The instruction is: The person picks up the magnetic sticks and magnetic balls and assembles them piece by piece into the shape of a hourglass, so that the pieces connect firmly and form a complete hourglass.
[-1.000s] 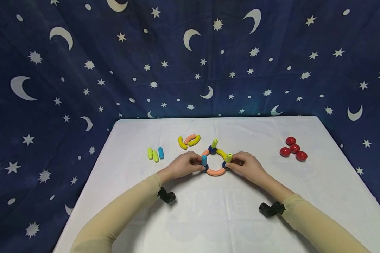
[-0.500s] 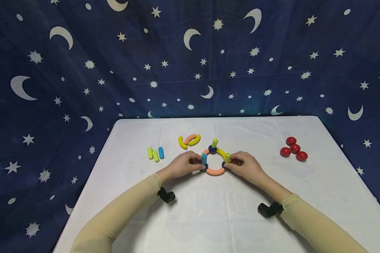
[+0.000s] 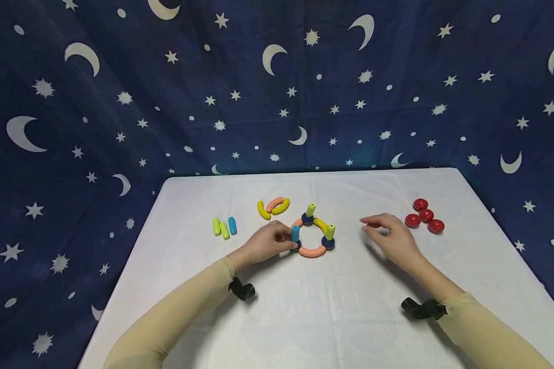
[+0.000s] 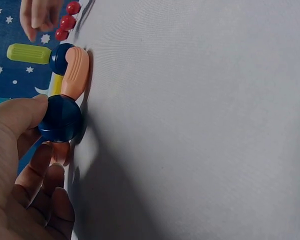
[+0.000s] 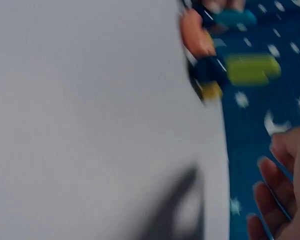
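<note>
A ring of two salmon curved pieces (image 3: pixel 312 252) and one yellow curved piece (image 3: pixel 320 224), joined by three dark blue balls, lies on the table. Upright on the balls stand two lime sticks (image 3: pixel 330 232) and a blue stick (image 3: pixel 295 233). My left hand (image 3: pixel 266 242) pinches the ball under the blue stick; the left wrist view shows the thumb and fingers around that dark blue ball (image 4: pixel 60 119). To the right of the ring, my right hand (image 3: pixel 394 241) is held above the table, holding nothing, fingers apart from the thumb.
Several red balls (image 3: pixel 426 215) lie at the right, beyond my right hand. Left of the ring are two lime sticks (image 3: pixel 224 230) and a blue stick (image 3: pixel 232 225). Two yellow curved pieces (image 3: pixel 263 210) and a salmon one (image 3: pixel 274 204) lie behind my left hand.
My right hand has let go of the right-hand part of the ring and moved right, toward the red balls. My left hand has kept its hold. The camera view has shifted slightly.
</note>
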`<state>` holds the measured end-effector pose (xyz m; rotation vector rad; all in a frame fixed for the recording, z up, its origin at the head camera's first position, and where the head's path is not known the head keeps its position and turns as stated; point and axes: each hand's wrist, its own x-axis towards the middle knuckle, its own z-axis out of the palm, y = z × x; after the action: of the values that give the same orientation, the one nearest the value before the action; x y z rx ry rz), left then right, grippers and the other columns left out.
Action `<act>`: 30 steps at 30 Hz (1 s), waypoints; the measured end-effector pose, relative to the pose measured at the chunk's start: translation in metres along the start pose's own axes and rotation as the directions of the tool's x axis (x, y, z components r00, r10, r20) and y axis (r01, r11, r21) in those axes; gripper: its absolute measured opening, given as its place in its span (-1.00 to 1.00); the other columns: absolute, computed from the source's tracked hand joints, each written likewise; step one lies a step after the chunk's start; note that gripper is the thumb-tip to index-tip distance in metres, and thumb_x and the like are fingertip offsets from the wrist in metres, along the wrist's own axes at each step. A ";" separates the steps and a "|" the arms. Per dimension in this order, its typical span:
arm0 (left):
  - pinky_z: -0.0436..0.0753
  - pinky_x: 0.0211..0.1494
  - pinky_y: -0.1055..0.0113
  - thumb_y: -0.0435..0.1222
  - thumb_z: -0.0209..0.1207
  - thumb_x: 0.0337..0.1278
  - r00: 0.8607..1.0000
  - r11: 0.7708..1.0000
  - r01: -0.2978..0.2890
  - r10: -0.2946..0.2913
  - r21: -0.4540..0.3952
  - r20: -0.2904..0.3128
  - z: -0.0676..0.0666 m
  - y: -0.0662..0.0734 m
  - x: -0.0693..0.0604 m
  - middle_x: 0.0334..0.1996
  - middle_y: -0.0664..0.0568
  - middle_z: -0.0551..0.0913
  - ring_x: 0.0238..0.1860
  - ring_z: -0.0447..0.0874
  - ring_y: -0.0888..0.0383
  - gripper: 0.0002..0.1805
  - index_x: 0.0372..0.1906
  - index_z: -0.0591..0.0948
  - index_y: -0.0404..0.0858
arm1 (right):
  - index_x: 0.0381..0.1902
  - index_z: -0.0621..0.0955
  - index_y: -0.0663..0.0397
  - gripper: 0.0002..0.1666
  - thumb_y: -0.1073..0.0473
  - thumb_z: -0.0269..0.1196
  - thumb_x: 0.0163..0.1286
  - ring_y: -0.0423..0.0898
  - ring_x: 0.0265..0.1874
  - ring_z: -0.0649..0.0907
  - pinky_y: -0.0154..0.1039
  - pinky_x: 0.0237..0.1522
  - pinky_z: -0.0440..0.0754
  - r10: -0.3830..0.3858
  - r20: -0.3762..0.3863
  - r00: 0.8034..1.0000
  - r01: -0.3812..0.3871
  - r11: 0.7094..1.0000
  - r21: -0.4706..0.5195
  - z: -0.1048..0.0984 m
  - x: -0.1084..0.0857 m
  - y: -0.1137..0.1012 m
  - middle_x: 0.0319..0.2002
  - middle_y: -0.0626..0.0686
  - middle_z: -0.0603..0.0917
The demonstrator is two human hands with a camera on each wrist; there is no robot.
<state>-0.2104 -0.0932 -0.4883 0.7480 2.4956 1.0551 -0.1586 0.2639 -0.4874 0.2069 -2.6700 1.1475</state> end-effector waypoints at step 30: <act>0.54 0.15 0.21 -0.02 0.36 0.28 0.992 0.985 -0.061 0.042 -0.161 -0.119 0.002 0.004 -0.002 0.04 0.22 0.59 0.09 0.56 0.08 -0.70 0.04 0.68 0.01 | 0.29 0.43 0.50 -0.26 -0.08 0.22 0.51 0.49 0.14 0.36 0.36 0.01 0.29 0.380 -0.142 0.914 -0.404 0.880 -0.251 -0.089 -0.033 0.095 0.13 0.54 0.46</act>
<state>-0.2064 -0.0911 -0.4860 0.7254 2.4561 1.3399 -0.1339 0.3954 -0.5025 -0.4452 -2.8255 0.8329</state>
